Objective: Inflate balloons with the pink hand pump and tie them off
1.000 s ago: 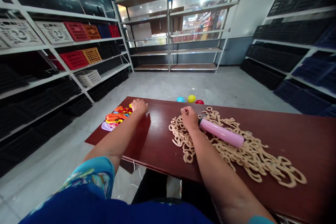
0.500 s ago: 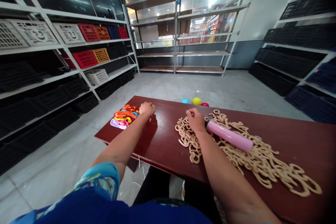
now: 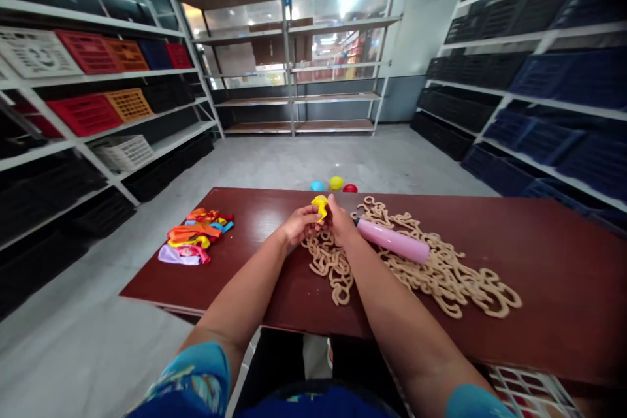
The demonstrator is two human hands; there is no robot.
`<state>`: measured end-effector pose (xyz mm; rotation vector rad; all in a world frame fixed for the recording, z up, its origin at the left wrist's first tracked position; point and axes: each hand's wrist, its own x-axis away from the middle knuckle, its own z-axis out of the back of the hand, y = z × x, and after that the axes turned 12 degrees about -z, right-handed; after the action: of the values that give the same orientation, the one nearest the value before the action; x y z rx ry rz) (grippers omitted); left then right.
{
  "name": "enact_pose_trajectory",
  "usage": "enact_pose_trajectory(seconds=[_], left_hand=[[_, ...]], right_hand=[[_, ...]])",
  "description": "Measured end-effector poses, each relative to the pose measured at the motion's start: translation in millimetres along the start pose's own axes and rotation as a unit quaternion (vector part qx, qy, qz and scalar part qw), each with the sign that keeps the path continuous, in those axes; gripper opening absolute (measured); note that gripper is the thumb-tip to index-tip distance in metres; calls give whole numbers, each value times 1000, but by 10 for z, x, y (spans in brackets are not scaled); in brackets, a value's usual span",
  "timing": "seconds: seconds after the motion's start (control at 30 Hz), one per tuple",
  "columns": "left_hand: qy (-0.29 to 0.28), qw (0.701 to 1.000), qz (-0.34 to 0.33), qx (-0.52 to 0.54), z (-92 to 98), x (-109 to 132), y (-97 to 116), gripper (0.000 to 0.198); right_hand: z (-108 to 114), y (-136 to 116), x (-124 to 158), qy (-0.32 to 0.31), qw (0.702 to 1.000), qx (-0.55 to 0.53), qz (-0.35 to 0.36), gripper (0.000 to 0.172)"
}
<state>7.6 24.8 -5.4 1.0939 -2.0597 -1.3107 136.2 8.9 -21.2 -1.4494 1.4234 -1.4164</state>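
A limp yellow balloon point(image 3: 320, 205) is held up between my two hands above the table. My left hand point(image 3: 300, 226) pinches it from the left, thumb and fingers closed. My right hand point(image 3: 339, 223) closes on it from the right with the thumb raised; part of its grip is hidden behind the hand. Just right of my right hand, a pink tube with a black end point(image 3: 393, 240) lies on a heap of beige curved, hook-like pieces point(image 3: 443, 274). On the table's left side rests a pile of flat coloured balloons point(image 3: 196, 235).
The dark red table point(image 3: 245, 287) spans the space before me. Inflated blue point(image 3: 317, 185), yellow point(image 3: 336, 181) and red point(image 3: 350, 188) balloons show past its far edge. Shelves with crates point(image 3: 88, 114) stand left, more with dark crates point(image 3: 533, 134) right, and a rack point(image 3: 294, 99) behind.
My left hand has moved right, from beside the balloon pile to my right hand. A yellow balloon now shows between them. The view has turned right.
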Motion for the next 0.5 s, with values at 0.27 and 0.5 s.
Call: enact_pose_trajectory(seconds=[0.27, 0.5], left_hand=[[-31, 998, -49, -12, 196, 75, -83, 24], [-28, 997, -74, -8, 97, 103, -77, 28]], right_hand=[[-61, -46, 25, 15, 991, -72, 113, 27], [-112, -97, 274, -81, 986, 51, 137, 27]])
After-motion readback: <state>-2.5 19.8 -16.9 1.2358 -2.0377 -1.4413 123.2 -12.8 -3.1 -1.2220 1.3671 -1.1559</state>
